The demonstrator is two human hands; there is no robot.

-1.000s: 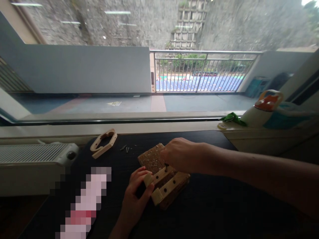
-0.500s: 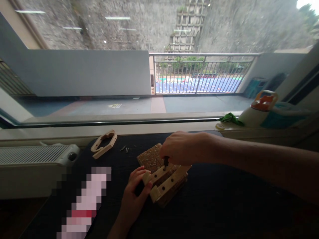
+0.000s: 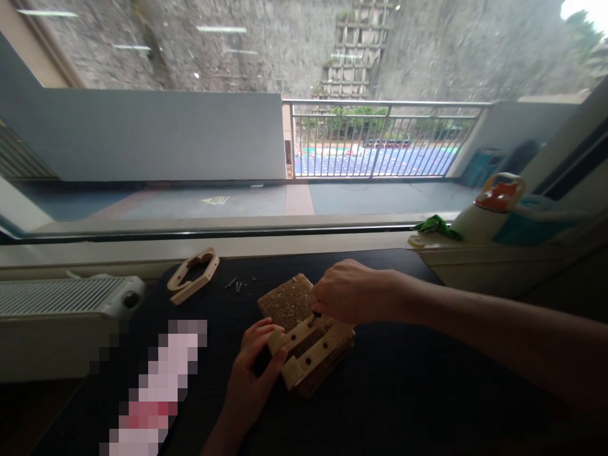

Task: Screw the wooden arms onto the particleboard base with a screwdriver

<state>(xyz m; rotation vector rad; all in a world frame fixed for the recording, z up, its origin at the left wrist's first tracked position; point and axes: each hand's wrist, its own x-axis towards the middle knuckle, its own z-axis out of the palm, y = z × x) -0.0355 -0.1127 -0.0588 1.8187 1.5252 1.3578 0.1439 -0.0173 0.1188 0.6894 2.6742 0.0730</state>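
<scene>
A light wooden piece (image 3: 325, 346) with two parallel rails and dark round holes lies on rough chipboard blocks (image 3: 285, 301). My left hand (image 3: 256, 358) is closed around the rails' near left end, thumb on the wood and fingers at the far side. Over the far rail, my right hand (image 3: 339, 290) is closed in a fist round a dark screwdriver-like tool (image 3: 316, 313). Only the tool's lower end shows, pointing down at the far rail; the fist hides the rest. Whether its tip sits in a hole I cannot tell.
On the dark table (image 3: 403, 392), several screws (image 3: 237, 286) lie left of the chipboard. A curved wooden frame (image 3: 194, 277) lies farther left, near the radiator (image 3: 71, 297). A green cloth (image 3: 436, 227) and a white jug with an orange top (image 3: 489, 212) stand on the windowsill.
My right fist has turned slightly and sits a little lower, with less of the tool showing. The whole view has shifted slightly. My left hand keeps its hold.
</scene>
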